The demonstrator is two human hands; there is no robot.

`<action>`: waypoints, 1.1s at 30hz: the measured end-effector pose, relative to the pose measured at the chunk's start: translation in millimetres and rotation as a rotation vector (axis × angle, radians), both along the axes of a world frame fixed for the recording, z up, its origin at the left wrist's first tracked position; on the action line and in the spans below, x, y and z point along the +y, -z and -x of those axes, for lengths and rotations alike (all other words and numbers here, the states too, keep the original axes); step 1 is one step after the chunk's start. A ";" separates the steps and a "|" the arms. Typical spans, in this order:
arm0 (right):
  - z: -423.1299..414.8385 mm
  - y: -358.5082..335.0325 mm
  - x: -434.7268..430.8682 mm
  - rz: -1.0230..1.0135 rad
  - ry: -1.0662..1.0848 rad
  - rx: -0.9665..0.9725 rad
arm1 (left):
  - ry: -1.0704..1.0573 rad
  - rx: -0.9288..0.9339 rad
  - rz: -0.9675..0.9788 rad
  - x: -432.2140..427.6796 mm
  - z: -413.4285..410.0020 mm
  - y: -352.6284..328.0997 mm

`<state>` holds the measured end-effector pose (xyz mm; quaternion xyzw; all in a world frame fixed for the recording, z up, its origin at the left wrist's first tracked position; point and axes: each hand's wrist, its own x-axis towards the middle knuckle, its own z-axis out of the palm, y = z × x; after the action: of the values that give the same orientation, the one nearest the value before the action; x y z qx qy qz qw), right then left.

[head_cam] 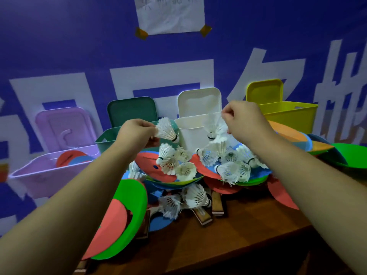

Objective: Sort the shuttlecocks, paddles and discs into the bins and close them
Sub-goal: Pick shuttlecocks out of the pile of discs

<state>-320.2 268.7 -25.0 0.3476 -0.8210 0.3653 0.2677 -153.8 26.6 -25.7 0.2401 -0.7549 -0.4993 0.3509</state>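
Observation:
My left hand (137, 133) pinches a white shuttlecock (166, 131) by its feathers, just left of the open white bin (191, 132). My right hand (243, 122) pinches another white shuttlecock (214, 129) by its feathers in front of that bin. Below both hands lies a heap of several shuttlecocks (198, 161) on coloured discs (158, 165) and wooden-handled paddles (216, 203). A green and red disc (123, 217) leans at the front left.
Four open bins stand along the blue wall with lids propped behind: purple (45, 173) holding discs, dark green (107, 138), white, and yellow (288, 114). More discs (345, 155) pile at the right. The brown table (228, 245) has its front edge near me.

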 end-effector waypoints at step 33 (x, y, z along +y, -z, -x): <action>-36.8 5.4 -154.5 0.052 -0.385 -0.522 | -0.047 -0.403 0.635 -78.3 -29.0 29.5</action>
<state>-283.4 114.2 -30.5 0.3842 -0.7716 0.5067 -0.0171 -124.7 -51.7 -55.2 0.2299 -0.9203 -0.1751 0.2636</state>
